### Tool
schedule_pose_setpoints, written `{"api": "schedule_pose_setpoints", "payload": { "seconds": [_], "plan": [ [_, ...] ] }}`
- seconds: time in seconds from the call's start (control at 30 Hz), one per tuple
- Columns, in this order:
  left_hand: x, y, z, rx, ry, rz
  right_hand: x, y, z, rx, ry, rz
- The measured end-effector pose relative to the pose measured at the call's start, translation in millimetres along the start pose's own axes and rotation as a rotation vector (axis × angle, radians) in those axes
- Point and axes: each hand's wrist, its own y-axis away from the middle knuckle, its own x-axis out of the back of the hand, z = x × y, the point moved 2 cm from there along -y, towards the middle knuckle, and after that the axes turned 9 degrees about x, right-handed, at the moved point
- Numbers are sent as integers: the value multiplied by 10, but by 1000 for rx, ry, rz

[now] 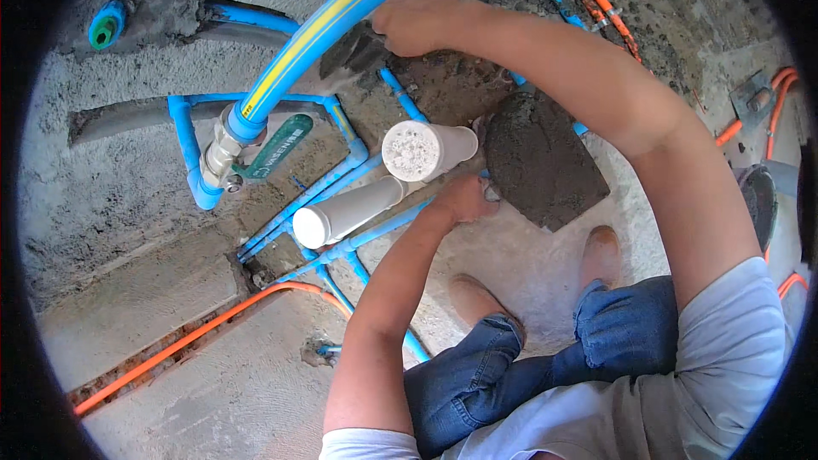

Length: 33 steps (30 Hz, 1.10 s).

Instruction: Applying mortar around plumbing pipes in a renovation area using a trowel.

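My left hand (462, 200) is closed round the grip of a mortar board (550, 170), which is heaped with dark grey wet mortar, at the middle of the view. My right hand (413, 17) reaches up to the wall with curled fingers, beside a wet dark patch of mortar (349, 60); what it holds is hidden. A blue hose with a yellow stripe (319, 17) passes close by it and runs to a metal valve (220, 149) with a green lever. Two upright white capped pipes (332, 213) and blue water pipes (388, 221) stand between the wall and my left hand.
Orange conduits (204, 341) run along the concrete at the lower left and at the right (775, 111). A green-capped blue fitting (106, 25) sticks out at upper left. A dark bucket (754, 200) is at the far right. My boots (601, 255) stand on the concrete floor.
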Motion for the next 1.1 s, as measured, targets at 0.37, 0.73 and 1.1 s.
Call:
{"api": "schedule_pose_setpoints", "payload": {
  "seconds": [0.37, 0.73, 1.1],
  "plan": [
    [18, 88, 89, -4, -5, 44, -371, -14, 142, 84, 23, 35],
    [-100, -68, -44, -66, -23, 80, -723, 389, 274, 231, 101, 562],
    [-77, -73, 20, -67, -74, 36, -1271, -35, 390, 93, -352, 466]
  ]
}}
